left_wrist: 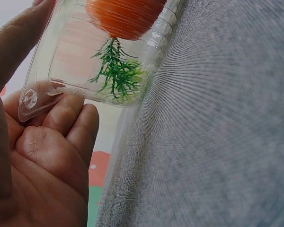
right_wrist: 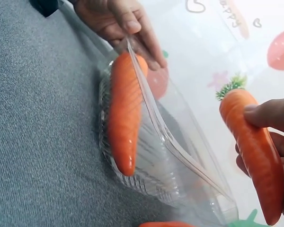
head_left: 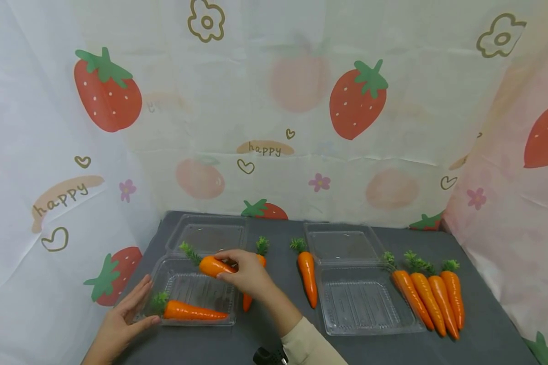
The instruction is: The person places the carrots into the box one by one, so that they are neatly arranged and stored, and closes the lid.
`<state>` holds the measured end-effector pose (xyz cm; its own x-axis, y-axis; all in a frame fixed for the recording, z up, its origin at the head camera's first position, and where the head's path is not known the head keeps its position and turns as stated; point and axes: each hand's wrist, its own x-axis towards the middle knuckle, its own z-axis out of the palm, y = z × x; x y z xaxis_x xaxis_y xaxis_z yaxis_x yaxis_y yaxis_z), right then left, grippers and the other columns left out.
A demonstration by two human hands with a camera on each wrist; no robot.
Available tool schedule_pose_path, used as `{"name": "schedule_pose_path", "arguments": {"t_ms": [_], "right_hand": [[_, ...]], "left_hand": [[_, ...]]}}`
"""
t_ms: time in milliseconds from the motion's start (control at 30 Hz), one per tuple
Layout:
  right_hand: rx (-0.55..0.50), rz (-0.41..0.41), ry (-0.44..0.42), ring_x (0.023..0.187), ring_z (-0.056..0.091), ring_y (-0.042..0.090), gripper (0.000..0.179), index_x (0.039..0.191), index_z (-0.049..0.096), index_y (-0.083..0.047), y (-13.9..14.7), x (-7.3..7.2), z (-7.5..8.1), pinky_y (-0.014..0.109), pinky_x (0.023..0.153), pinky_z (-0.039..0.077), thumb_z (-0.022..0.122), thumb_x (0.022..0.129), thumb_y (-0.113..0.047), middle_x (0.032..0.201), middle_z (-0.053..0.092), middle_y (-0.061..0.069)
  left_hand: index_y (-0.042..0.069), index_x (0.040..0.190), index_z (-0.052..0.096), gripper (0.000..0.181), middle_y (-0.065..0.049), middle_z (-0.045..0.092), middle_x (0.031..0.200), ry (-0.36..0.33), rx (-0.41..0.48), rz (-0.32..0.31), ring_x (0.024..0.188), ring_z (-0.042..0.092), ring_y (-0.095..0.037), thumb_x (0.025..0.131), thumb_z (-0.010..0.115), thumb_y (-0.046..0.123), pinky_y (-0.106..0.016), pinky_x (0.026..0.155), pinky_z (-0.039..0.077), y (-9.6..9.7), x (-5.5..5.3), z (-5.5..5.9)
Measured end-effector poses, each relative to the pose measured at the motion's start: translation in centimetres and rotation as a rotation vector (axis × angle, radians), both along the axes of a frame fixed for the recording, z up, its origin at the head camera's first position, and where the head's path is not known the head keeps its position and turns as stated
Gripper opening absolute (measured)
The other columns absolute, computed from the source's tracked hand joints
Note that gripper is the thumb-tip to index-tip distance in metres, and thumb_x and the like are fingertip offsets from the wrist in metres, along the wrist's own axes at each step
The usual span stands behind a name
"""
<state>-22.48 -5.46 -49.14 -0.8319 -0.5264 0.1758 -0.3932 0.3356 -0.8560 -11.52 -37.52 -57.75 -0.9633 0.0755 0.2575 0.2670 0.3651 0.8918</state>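
Note:
My right hand pinches an orange carrot with a leafy green top between thumb and fingers. It holds the carrot over the back of the left clear plastic container, with the leaves pointing to the back left. Another carrot lies crosswise along the container's front wall, its leaves at the left. My left hand rests against the container's front left corner, thumb at the front rim and fingers extended along the left side. In the left wrist view, some fingers show behind the clear corner.
Right of this container lies one carrot, partly hidden by my right hand. Another carrot lies left of a second container with its lid folded back. Several carrots lie side by side at the right. Printed cloth hangs behind the table.

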Motion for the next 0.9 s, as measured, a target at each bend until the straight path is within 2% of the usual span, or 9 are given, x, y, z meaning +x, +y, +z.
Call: {"name": "schedule_pose_path", "arguments": {"t_ms": [167,533,900], "right_hand": [[0.063,0.033,0.034,0.099,0.065,0.003,0.042,0.133,0.070,-0.021,-0.9,-0.1,0.0,0.017,0.081,0.057,0.078,0.093,-0.016,0.122,0.071,-0.006],[0.182,0.073,0.048,0.100,0.063,0.000,0.041,0.131,0.071,-0.026,-2.8,-0.3,-1.0,0.017,0.082,0.056,0.080,0.091,-0.020,0.123,0.069,-0.012],[0.242,0.119,0.014,0.098,0.063,-0.001,0.036,0.126,0.073,-0.027,-4.4,-0.4,-1.3,0.016,0.079,0.055,0.080,0.091,-0.020,0.120,0.071,-0.014]], "left_hand": [[0.000,0.157,0.038,0.080,-0.016,0.023,0.169,0.027,0.012,-0.007,0.139,0.035,0.016,0.088,0.079,0.000,-0.007,0.105,0.041,0.0,0.0,0.0],[0.004,0.158,0.038,0.082,-0.017,0.023,0.169,-0.002,-0.020,0.022,0.137,0.033,0.019,0.088,0.080,0.007,-0.004,0.102,0.040,0.1,0.1,0.3],[0.002,0.158,0.038,0.081,-0.018,0.023,0.169,-0.002,-0.014,0.015,0.137,0.033,0.019,0.088,0.080,0.006,-0.003,0.103,0.040,0.2,0.2,0.3]]}}
